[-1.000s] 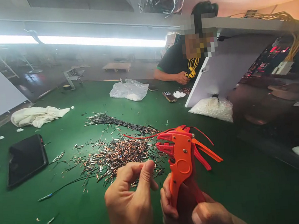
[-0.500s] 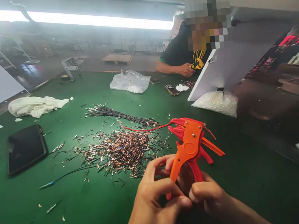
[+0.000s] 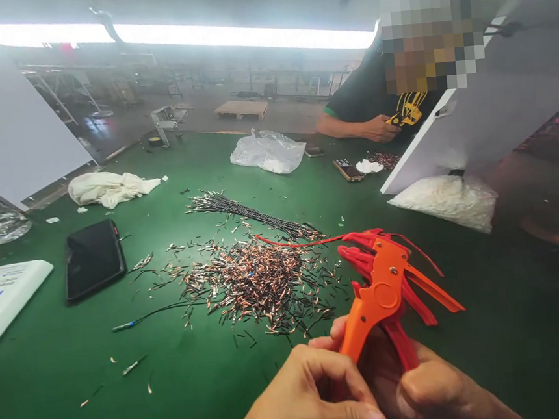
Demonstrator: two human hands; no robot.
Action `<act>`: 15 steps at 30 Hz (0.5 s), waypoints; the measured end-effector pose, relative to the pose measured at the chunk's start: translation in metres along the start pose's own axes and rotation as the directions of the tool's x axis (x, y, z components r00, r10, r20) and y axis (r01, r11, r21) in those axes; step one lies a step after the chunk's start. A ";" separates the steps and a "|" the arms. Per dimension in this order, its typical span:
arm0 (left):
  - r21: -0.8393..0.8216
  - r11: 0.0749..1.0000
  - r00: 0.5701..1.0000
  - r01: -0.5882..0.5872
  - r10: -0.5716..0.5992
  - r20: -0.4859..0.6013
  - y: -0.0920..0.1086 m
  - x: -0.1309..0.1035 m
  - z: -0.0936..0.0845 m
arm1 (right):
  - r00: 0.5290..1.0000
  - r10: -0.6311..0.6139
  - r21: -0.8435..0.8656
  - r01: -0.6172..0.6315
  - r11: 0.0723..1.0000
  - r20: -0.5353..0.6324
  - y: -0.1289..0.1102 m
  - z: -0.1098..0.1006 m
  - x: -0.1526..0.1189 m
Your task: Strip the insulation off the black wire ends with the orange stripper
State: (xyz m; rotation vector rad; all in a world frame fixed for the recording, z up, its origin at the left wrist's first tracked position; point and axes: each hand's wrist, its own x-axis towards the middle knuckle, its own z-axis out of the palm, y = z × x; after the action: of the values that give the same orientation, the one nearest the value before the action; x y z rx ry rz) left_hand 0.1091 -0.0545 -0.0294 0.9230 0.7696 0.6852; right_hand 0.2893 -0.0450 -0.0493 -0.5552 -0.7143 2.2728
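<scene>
An orange and red wire stripper point(image 3: 381, 285) stands upright in my right hand point(image 3: 435, 388), whose thumb and palm close round its handles. A thin red strip like a wire point(image 3: 302, 241) reaches left from its jaws, and a red tail trails behind its head. My left hand point(image 3: 310, 396) is closed beside the lower end of the orange handle, thumb and forefinger together; what lies between them is hidden. Beyond the tool lies a heap of short black and copper wire ends point(image 3: 256, 280). A bundle of black wires point(image 3: 255, 215) rests behind the heap.
A black phone point(image 3: 94, 259) and white cloth point(image 3: 111, 188) lie left, with a white packet point(image 3: 11, 301) nearer. A clear plastic bag point(image 3: 268, 152) sits at the back. Across the table, a person's hand point(image 3: 383, 129) holds a yellow tool beside a leaning white panel point(image 3: 485, 94) and a filled bag point(image 3: 450, 201).
The view has swung left, so the table's things appear further right. The stripper sits lower and further right in view. My left hand has slid lower against the handle; more red tail shows behind the tool.
</scene>
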 end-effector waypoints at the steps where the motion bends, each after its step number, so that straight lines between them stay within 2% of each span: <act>1: 0.020 1.000 1.000 0.002 -0.002 0.000 0.000 -0.001 -0.002 | 1.000 0.002 -0.021 -0.003 1.000 -0.012 0.002 -0.003 -0.001; 3: 0.086 0.996 0.998 -0.020 0.025 -0.058 0.003 -0.002 -0.005 | 0.999 -0.024 -0.087 0.021 0.996 -0.033 0.005 -0.014 0.000; 4: 0.143 0.988 0.986 -0.060 0.081 -0.143 0.006 -0.002 -0.006 | 0.997 -0.065 -0.132 0.061 0.989 -0.030 0.005 -0.020 0.001; 5: 0.220 0.969 0.951 -0.109 0.166 -0.259 0.010 -0.003 -0.007 | 0.993 -0.116 -0.181 0.112 0.977 -0.013 0.006 -0.025 0.003; 6: 0.305 0.941 0.883 -0.146 0.264 -0.389 0.013 -0.003 -0.006 | 0.985 -0.174 -0.228 0.172 0.958 0.014 0.006 -0.029 0.004; 8: 0.425 0.891 0.681 -0.161 0.412 -0.606 0.021 -0.001 -0.002 | 0.960 -0.268 -0.306 0.279 0.910 0.079 0.006 -0.031 0.006; 9: 0.444 0.883 0.589 -0.150 0.441 -0.677 0.024 0.000 0.001 | 0.949 -0.302 -0.332 0.316 0.889 0.094 0.006 -0.028 0.006; 10: 0.444 0.884 0.523 -0.143 0.448 -0.725 0.026 0.001 0.006 | 0.946 -0.310 -0.371 0.324 0.870 0.099 0.006 -0.022 0.005; 11: 0.434 0.890 0.480 -0.139 0.444 -0.756 0.027 0.003 0.010 | 0.948 -0.317 -0.430 0.304 0.850 0.044 0.006 -0.016 0.004; 12: 0.423 0.896 0.455 -0.137 0.436 -0.776 0.028 0.005 0.014 | 0.942 -0.334 -0.474 0.292 0.831 -0.006 0.007 -0.009 0.002; 13: 0.411 0.901 0.447 -0.138 0.427 -0.786 0.028 0.006 0.018 | 0.942 -0.336 -0.514 0.296 0.805 0.016 0.007 -0.002 0.001; 15: 0.374 0.916 0.464 -0.145 0.396 -0.793 0.028 0.009 0.021 | 0.945 -0.327 -0.556 0.279 0.783 0.015 0.008 0.008 -0.001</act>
State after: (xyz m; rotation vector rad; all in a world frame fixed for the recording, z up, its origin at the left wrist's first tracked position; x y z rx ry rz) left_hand 0.1260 -0.0448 0.0006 0.9213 1.6710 1.4219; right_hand 0.2821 -0.0529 -0.0482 -0.7323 -1.3350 1.7149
